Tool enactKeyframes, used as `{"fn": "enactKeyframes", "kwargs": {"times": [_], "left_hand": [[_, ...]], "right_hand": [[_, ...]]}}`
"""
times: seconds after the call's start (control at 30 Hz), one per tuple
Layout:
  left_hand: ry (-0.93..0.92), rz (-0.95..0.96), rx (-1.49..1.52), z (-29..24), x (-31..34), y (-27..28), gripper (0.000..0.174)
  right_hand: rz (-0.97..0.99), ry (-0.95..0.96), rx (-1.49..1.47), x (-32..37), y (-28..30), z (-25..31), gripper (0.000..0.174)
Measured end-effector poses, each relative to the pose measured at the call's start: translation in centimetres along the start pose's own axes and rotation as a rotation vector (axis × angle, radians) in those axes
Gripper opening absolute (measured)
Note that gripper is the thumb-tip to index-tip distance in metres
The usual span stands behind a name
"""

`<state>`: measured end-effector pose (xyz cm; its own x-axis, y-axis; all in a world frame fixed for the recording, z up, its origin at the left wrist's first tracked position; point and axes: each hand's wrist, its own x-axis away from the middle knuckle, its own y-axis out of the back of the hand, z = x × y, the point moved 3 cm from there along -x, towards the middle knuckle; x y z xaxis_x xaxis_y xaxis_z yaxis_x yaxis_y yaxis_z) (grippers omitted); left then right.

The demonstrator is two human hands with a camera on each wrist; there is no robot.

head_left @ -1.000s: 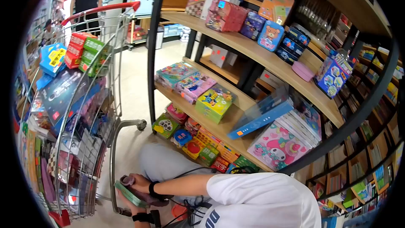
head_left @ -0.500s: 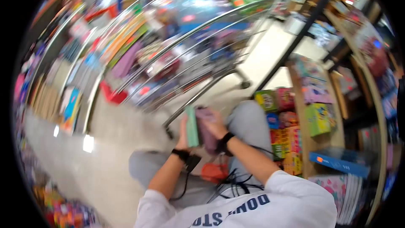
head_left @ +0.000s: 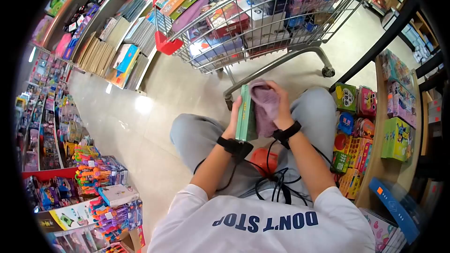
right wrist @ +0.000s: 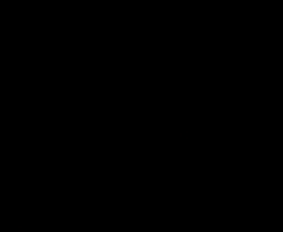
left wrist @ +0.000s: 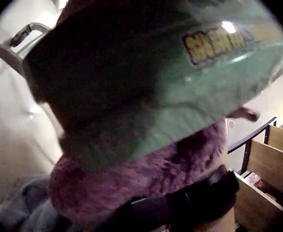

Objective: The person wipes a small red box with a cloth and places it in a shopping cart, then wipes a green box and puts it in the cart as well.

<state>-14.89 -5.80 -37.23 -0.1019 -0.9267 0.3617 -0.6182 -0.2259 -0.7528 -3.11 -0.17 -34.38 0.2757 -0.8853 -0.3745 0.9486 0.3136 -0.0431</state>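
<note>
In the head view my left hand [head_left: 233,121] holds a flat green box [head_left: 245,119] upright in front of my lap. Yellow printed characters run along the box [left wrist: 180,82], which fills much of the left wrist view. My right hand [head_left: 282,107] grips a fuzzy purple cloth [head_left: 265,107] at the box's right side. Below the box in the left wrist view, the cloth bulges out in soft folds. The right wrist view is all black.
A shopping cart [head_left: 168,46] full of boxed goods stands just ahead. To the right, a wooden shelf [head_left: 393,173] carries boxes, with several small colourful boxes below it. Black cables [head_left: 281,182] and an orange-red object [head_left: 264,160] lie in the lap. Toy displays [head_left: 96,173] stand at left.
The head view has swung left and down, so the cart and shelf shift in it. The purple cloth now spreads higher against the box. Both hands keep their hold.
</note>
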Motion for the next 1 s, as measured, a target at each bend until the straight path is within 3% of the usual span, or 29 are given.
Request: {"fn": "enactKeyframes", "kwargs": {"times": [0.1, 0.17, 0.23, 0.27, 0.37, 0.43, 0.47, 0.5, 0.57, 0.63, 0.67, 0.77, 0.8, 0.93, 1.0], "left_hand": [[-0.057, 0.102, 0.064, 0.1, 0.8, -0.1, 0.069], [-0.015, -0.03, 0.072, -0.7, 0.4, 2.0, 0.08], [-0.041, 0.064, 0.084, -1.4, 0.6, 2.6, 0.085], [-0.053, 0.087, 0.099, -1.5, 0.6, 3.0, 0.085], [-0.068, 0.111, 0.112, -1.4, 0.8, 3.4, 0.082], [-0.052, 0.069, 0.088, -0.8, 1.3, 1.6, 0.078], [-0.014, -0.069, 0.162, -0.3, 1.2, 1.9, 0.072], [-0.014, -0.031, 0.201, 0.0, 1.2, 2.1, 0.07], [-0.012, 0.05, 0.283, 0.6, 0.9, 2.8, 0.067], [-0.03, 0.007, 0.227, 0.8, 0.8, 2.8, 0.069], [-0.029, 0.018, 0.225, 0.5, 1.1, 2.4, 0.07], [-0.069, 0.146, 0.202, -0.7, 1.6, 0.0, 0.074], [-0.091, 0.205, 0.191, -1.2, 1.7, -0.8, 0.075], [-0.125, 0.07, 0.228, -2.1, 1.8, -0.3, 0.071], [-0.12, -0.006, 0.136, -1.9, 0.7, 3.0, 0.066]], "right_hand": [[0.113, -0.2, -0.277, 0.9, -0.6, 1.3, 0.032], [0.36, -0.208, -0.247, 2.0, -1.4, 1.2, 0.03], [0.638, -0.142, -0.116, 3.1, -2.4, 1.6, 0.03], [0.662, -0.164, -0.155, 4.0, -2.6, 0.9, 0.03], [0.369, -0.622, -0.512, 6.5, -1.7, -1.5, 0.023], [0.276, -0.63, -0.637, 6.0, -1.4, -3.6, 0.019], [0.261, -0.526, -0.63, 5.7, -0.7, -3.8, 0.02], [0.246, -0.42, -0.619, 5.4, -0.1, -4.1, 0.021], [0.078, -0.303, -0.466, 4.3, 0.6, -2.2, 0.024], [-0.062, -0.166, 0.081, 4.3, 1.8, -2.2, 0.028], [-0.128, -0.09, 0.033, 4.8, 1.8, -2.7, 0.034], [-0.245, -0.272, -0.125, 4.5, 2.5, -4.3, 0.02], [-0.22, -0.435, -0.348, 4.4, 2.8, -5.2, 0.018], [-0.187, -0.779, -0.517, 4.3, 2.1, -3.5, 0.028], [-0.116, -0.68, -0.461, 5.2, 1.4, -5.3, 0.033]]}}
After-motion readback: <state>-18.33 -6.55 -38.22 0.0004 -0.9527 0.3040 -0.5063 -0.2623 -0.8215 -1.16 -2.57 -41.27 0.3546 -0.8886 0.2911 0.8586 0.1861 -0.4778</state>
